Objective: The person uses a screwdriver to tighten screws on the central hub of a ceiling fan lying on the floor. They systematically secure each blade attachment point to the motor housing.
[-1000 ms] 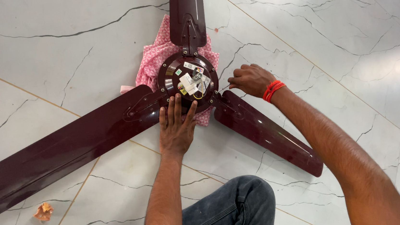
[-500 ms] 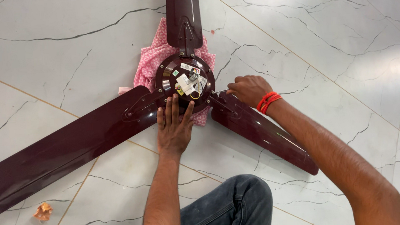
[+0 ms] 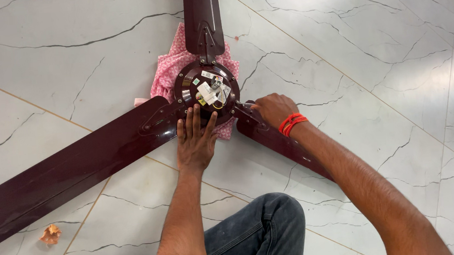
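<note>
A dark maroon ceiling fan lies on the marble floor, its round motor hub (image 3: 206,92) facing up with wires and small white parts in its middle. Three blades spread out: one to the left (image 3: 66,171), one upward (image 3: 201,12), one to the lower right (image 3: 280,142). My left hand (image 3: 195,138) rests flat, fingers spread, on the hub's near edge. My right hand (image 3: 273,108), with a red thread on the wrist, is closed over the bracket of the lower right blade. What its fingers pinch is hidden.
A pink patterned cloth (image 3: 170,72) lies under the hub. A small crumpled orange scrap (image 3: 51,234) sits on the floor at the lower left. My knee in dark jeans (image 3: 258,228) is just below the fan.
The right hand has slid down and left onto the lower right blade's bracket. The left hand has stayed on the hub.
</note>
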